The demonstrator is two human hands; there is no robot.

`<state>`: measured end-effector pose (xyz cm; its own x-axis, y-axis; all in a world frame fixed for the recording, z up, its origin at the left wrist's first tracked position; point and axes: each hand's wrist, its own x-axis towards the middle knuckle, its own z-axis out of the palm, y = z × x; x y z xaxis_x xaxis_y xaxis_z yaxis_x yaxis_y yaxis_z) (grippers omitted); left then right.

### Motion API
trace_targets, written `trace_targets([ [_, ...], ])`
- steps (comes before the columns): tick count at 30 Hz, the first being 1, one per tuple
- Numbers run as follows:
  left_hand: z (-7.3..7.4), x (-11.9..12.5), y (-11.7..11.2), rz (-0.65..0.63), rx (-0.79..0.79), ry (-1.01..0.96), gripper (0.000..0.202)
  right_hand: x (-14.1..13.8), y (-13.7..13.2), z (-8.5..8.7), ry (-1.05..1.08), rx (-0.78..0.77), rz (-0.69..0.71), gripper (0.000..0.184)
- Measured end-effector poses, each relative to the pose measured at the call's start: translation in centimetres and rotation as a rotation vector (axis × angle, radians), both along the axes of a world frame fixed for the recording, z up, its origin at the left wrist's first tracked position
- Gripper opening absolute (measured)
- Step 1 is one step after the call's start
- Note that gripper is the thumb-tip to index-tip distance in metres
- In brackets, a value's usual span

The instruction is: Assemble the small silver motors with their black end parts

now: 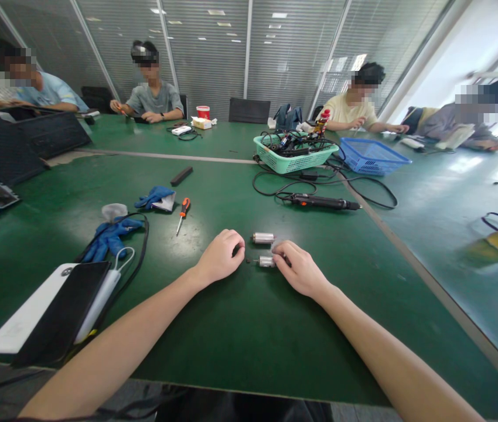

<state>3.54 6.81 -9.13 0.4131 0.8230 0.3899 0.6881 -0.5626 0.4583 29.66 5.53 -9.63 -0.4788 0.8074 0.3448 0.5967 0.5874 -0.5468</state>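
Observation:
Two small silver motors lie on the green table in front of me. The nearer motor (265,262) has a thin shaft pointing left, and the thumb and fingers of my right hand (300,268) are closed on its right end. Just beyond it rests the farther motor (263,238), apart from both hands. My left hand (221,256) is at the left of the motors with its fingers curled together; whatever they may hold is hidden. A tiny dark piece (248,261) sits between the left fingertips and the nearer motor's shaft.
An orange-handled screwdriver (183,215), blue gloves (111,237), a dark bar (181,176) and a phone (67,313) lie leftward. Farther off are a corded black electric screwdriver (323,202), a green basket (293,161) of cables and a blue basket (372,158). Several people sit around.

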Motion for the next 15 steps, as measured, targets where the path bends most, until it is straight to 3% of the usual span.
trace_targets([
  [9,-0.22,-0.43,-0.03,0.093,-0.078,0.213,0.016,0.08,-0.21,0.12,0.060,0.106,-0.054,0.025],
  [15,-0.33,-0.43,0.09,0.066,-0.053,0.323,0.017,0.03,0.01,-0.28,0.045,0.117,-0.056,0.025],
])
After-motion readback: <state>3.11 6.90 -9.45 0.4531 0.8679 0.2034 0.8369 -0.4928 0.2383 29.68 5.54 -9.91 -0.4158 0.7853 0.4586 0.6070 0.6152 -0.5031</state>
